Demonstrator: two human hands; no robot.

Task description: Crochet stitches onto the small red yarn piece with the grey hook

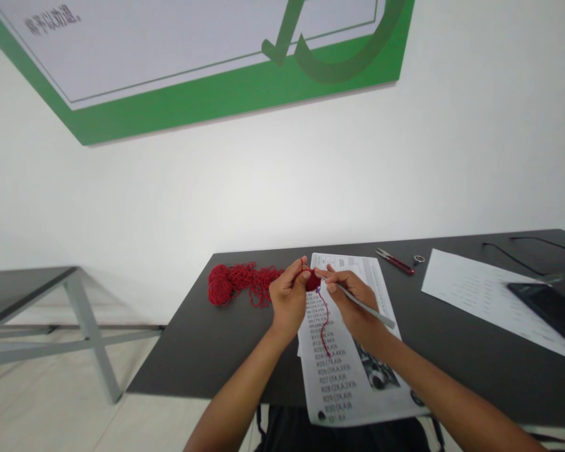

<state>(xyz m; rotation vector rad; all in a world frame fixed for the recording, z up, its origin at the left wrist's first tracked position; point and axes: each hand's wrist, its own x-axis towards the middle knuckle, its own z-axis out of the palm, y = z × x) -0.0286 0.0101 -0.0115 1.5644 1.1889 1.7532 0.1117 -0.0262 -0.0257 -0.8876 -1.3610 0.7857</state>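
Between my hands is a small red crochet piece point(313, 281), partly covered by fingers. My left hand point(288, 295) pinches it from the left, with red yarn running over the fingers. A grey-handled crochet hook point(365, 306) lies in my right hand point(353, 300), its tip at the piece. A small purple-blue marker point(318, 290) sits at the piece's lower edge. From there a red yarn tail point(324, 326) hangs over a printed pattern sheet point(339, 383). To the left, a red yarn ball point(220, 285) rests beside a heap of loose, crinkled yarn point(254, 282).
On the dark table point(193, 351), red-handled thread snips point(395, 260) and a small ring point(419, 258) lie at the back. Farther right are another paper point(471, 292), a black phone point(550, 307) and eyeglasses point(522, 260). A second table point(23, 292) stands at left; a white wall rises behind.
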